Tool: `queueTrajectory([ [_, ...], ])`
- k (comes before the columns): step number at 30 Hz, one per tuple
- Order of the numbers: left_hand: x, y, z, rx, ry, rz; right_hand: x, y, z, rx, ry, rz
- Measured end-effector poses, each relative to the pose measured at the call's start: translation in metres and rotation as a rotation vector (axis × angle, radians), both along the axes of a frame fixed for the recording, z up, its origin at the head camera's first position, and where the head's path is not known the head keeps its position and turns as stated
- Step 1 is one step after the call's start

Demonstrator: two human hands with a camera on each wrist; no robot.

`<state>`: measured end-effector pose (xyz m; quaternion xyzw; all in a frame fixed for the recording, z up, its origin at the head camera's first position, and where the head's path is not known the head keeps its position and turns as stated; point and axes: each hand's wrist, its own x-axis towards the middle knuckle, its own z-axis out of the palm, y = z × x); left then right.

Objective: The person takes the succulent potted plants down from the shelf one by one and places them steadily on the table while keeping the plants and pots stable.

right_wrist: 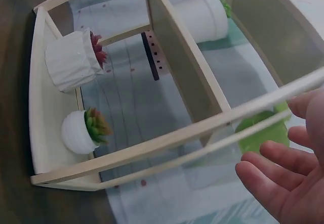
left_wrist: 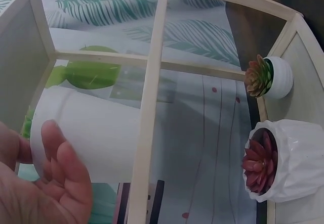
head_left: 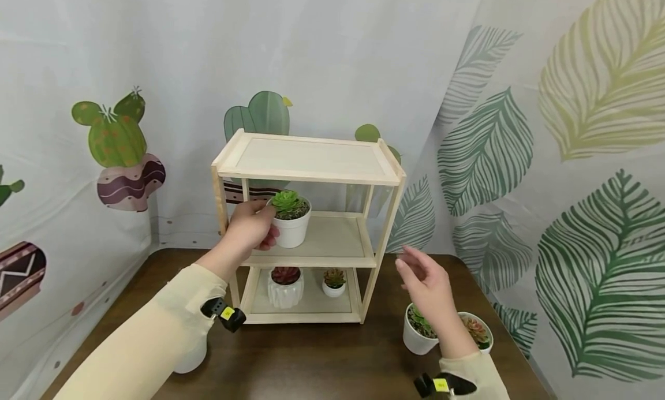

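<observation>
My left hand [head_left: 251, 224] grips a white pot [head_left: 292, 230] with a green succulent by its rim and side, thumb at the top. That pot is at the left part of the middle level of a light wooden shelf [head_left: 306, 157]; whether its base touches the board I cannot tell. In the left wrist view the fingers [left_wrist: 71, 171] curl against the pot's wall. My right hand [head_left: 428, 284] hovers right of the shelf, fingers loosely bent, holding nothing. On the bottom level stand a red succulent in a ribbed white pot [head_left: 286, 290] and a small succulent in a round white pot [head_left: 334, 284].
Below my right hand, a potted green plant [head_left: 419, 333] and a potted reddish plant [head_left: 478, 331] stand on the dark wooden table [head_left: 291, 359]. A white pot [head_left: 192, 359] is partly hidden under my left forearm. Printed cloth [head_left: 332, 53] hangs behind the shelf.
</observation>
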<state>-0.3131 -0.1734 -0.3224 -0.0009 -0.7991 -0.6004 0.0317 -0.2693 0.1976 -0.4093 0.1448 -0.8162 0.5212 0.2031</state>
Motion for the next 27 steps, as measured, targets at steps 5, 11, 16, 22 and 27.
queueTrajectory([
  [5, 0.0, 0.001, 0.001, -0.005, -0.012, -0.005, -0.02, -0.016, 0.017, 0.066, 0.073, 0.017],
  [11, 0.005, 0.004, 0.001, -0.015, -0.013, -0.009, -0.033, -0.026, 0.022, 0.11, 0.172, 0.01],
  [16, 0.005, 0.003, 0.001, -0.033, 0.003, -0.011, -0.036, -0.03, 0.021, 0.132, 0.211, 0.003],
  [22, 0.004, 0.001, 0.0, -0.05, 0.001, -0.019, -0.039, -0.032, 0.018, 0.095, 0.151, 0.058],
  [27, 0.003, 0.001, 0.002, -0.065, 0.009, -0.034, -0.042, -0.031, 0.015, 0.075, 0.145, 0.073],
])
